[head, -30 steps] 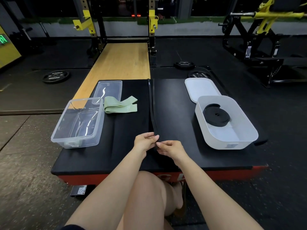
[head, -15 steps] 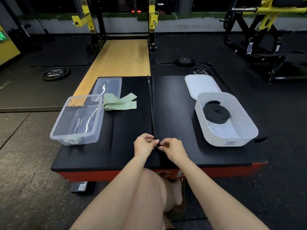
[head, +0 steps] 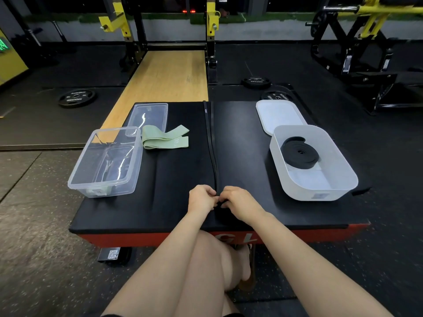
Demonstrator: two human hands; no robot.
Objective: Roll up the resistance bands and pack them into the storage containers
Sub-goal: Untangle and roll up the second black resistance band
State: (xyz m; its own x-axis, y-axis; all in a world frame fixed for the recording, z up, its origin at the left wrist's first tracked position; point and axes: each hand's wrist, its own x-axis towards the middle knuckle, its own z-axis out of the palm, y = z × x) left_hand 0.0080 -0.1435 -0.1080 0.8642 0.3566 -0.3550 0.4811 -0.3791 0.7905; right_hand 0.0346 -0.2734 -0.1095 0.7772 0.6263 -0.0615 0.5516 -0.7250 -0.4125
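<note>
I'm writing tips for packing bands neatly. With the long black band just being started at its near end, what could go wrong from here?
1. Both hands, left hand and right hand, pinch only the near end of the black band; a loose first turn could spring open.
2. The band lies in two strands; they may roll unevenly.
3. The white container already holds a rolled black band, so a bulky coil might fit poorly.

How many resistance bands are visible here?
3: a black rolled band in the white container, a green band beside the clear container, a long black band mid-platform, pinched by both hands.
</note>
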